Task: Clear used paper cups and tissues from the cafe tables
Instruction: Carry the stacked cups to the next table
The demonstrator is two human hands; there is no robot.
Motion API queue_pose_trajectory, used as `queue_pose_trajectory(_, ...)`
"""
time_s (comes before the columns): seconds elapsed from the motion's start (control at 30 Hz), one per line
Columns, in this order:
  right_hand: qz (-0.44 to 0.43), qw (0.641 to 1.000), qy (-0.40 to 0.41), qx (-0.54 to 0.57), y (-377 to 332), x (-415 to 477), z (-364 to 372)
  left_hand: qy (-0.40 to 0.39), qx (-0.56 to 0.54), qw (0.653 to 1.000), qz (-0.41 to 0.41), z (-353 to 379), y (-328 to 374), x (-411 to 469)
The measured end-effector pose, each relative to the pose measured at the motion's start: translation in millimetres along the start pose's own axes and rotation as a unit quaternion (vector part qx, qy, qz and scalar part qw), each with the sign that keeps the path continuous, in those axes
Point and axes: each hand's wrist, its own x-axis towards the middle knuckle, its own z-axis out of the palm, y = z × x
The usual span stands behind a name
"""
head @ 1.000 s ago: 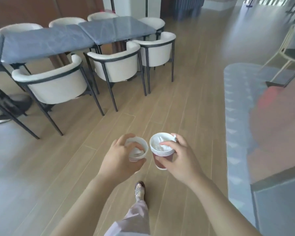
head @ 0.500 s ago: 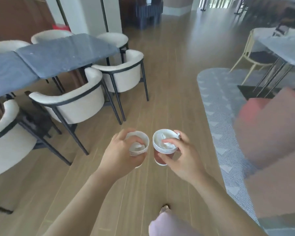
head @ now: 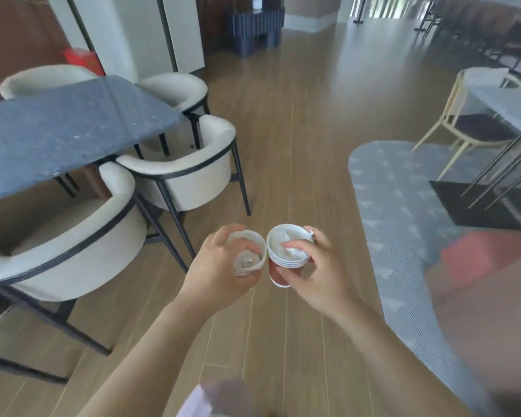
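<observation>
My left hand [head: 215,269] grips a stack of nested white paper cups [head: 248,258] with crumpled tissue inside. My right hand [head: 316,272] holds a second stack of nested cups [head: 280,266], red-brown on the outside, and its thumb presses a crumpled white tissue [head: 289,251] down into the top cup. Both stacks are held side by side, rims almost touching, at waist height above the wooden floor.
A dark slate table [head: 63,127] with several cream armchairs [head: 187,173] stands to the left. A grey patterned rug [head: 403,212], a light table and a thin-legged chair [head: 469,136] lie to the right. A blurred red-brown shape [head: 487,284] fills the right edge. Wooden floor [head: 298,115] runs ahead.
The view has moved forward along the aisle and turned right; the left tables and chairs slid back and left. Both hands keep their cup stacks in the same grip.
</observation>
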Motion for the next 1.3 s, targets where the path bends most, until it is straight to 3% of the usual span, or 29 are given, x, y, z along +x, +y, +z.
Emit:
queue_pose_trajectory(0.2,-0.009,1.000,-0.023,-0.003,64.8,157.2,12.0,-0.003,-0.019,0.999,-0.036,44.2,-56.7,148.2)
queue_pose_trajectory(0.77,0.029,0.999,0.036,-0.025,220.3,628.0,-37.4,-0.033,-0.012,0.999,0.037,127.2,-164.9,664.0)
queue_pose_trajectory(1.1,-0.008,1.000,0.006,-0.017,335.2,940.2,-69.8,-0.029,0.000,0.999,-0.024,196.1,-216.3,964.5)
queue_pose_trajectory(1.3,-0.032,0.999,-0.042,0.012,386.9,1101.9,-52.1,-0.002,-0.003,0.996,-0.086,215.3,-265.2,1103.0)
